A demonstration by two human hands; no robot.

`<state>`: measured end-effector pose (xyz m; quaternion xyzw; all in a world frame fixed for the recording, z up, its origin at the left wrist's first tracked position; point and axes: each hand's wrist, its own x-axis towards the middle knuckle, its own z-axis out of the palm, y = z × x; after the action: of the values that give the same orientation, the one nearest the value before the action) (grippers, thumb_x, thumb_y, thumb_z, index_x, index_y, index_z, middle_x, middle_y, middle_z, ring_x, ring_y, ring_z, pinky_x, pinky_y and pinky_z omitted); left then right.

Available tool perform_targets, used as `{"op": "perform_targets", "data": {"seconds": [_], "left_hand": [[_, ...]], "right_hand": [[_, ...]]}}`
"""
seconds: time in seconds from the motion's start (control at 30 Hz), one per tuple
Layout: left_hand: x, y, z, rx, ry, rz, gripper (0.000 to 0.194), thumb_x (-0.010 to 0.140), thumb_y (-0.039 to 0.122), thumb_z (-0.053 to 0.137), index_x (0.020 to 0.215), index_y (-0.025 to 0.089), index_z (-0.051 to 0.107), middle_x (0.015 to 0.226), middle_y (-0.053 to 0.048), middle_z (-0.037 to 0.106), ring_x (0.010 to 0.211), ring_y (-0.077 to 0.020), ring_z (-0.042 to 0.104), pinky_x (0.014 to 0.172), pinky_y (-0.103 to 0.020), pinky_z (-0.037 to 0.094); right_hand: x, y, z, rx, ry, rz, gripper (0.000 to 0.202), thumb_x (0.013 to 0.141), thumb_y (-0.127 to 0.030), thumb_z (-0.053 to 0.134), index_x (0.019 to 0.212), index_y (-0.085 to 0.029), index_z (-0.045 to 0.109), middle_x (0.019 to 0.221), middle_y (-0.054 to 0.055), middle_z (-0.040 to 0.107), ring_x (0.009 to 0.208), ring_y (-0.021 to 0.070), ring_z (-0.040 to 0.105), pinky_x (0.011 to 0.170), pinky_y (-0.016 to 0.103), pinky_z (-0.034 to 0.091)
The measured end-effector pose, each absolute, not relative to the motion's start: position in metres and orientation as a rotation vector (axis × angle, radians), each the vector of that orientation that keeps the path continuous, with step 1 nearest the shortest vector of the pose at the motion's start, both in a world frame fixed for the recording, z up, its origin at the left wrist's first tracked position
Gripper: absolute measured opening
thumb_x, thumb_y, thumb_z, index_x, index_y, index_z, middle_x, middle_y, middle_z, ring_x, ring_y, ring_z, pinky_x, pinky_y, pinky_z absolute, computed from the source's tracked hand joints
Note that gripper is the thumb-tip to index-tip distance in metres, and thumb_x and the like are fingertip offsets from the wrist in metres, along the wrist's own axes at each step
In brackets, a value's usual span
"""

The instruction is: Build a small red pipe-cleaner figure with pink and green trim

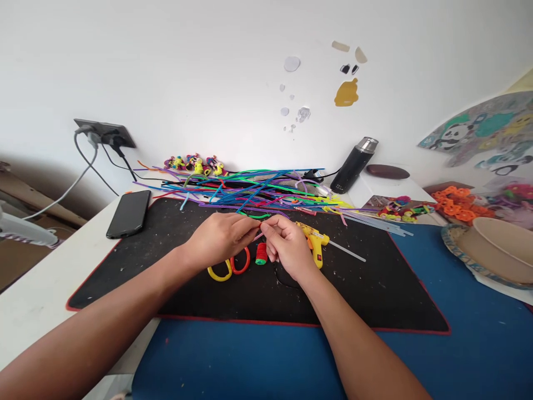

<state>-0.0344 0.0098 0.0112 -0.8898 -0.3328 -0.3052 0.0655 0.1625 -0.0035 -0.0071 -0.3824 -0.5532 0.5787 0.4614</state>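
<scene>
Over the black mat (137, 278), my left hand (225, 236) and my right hand (289, 244) meet fingertip to fingertip, both closed in a pinch. A small red piece (261, 225) shows between the fingertips; most of it is hidden, and its kind is unclear. Just below the hands stands a small red coil with a green end (261, 254), apparently wound pipe cleaner. Scissors with one yellow and one red handle loop (240, 262) lie under my left hand, blades covered. Beyond my right hand lies a yellow hot glue gun (317, 244) with a glue stick (347, 251) in it.
Loose coloured pipe cleaners (250, 188) pile along the wall. Small colourful figures (195, 164) sit behind them. A phone (129, 214) lies at left, a black flask (355, 165) leans at back right. Farther right are orange pieces (460, 204) and a bowl (508, 239).
</scene>
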Motion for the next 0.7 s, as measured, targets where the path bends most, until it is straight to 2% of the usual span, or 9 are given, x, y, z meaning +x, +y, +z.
{"op": "perform_targets", "data": {"seconds": [0.23, 0.37, 0.7], "left_hand": [[-0.024, 0.007, 0.008, -2.763, -1.356, -1.159, 0.018, 0.100, 0.026, 0.060, 0.098, 0.019, 0.077, 0.082, -0.002, 0.079, 0.067, -0.0139, 0.070, 0.062, -0.023, 0.046], [-0.024, 0.006, 0.016, -2.830, -1.523, -1.290, 0.019, 0.098, 0.030, 0.062, 0.100, 0.020, 0.079, 0.083, -0.001, 0.081, 0.068, -0.0146, 0.071, 0.061, -0.022, 0.048], [-0.027, 0.007, 0.015, -2.826, -1.444, -1.306, 0.020, 0.099, 0.029, 0.061, 0.103, 0.022, 0.079, 0.090, -0.003, 0.082, 0.076, -0.0169, 0.075, 0.069, -0.024, 0.053]], "right_hand": [[0.162, -0.002, -0.008, -0.961, -1.307, 1.402, 0.035, 0.090, -0.054, 0.072, 0.081, -0.022, 0.060, 0.045, -0.010, 0.045, 0.036, 0.0091, 0.044, 0.039, 0.021, 0.032], [0.166, -0.002, -0.003, -0.926, -1.198, 1.544, 0.036, 0.089, -0.056, 0.072, 0.084, -0.022, 0.063, 0.050, -0.008, 0.050, 0.039, 0.0099, 0.046, 0.038, 0.021, 0.030], [0.168, -0.002, 0.000, -0.919, -1.170, 1.592, 0.035, 0.086, -0.053, 0.077, 0.086, -0.021, 0.063, 0.052, -0.007, 0.053, 0.041, 0.0097, 0.047, 0.037, 0.020, 0.029]]}}
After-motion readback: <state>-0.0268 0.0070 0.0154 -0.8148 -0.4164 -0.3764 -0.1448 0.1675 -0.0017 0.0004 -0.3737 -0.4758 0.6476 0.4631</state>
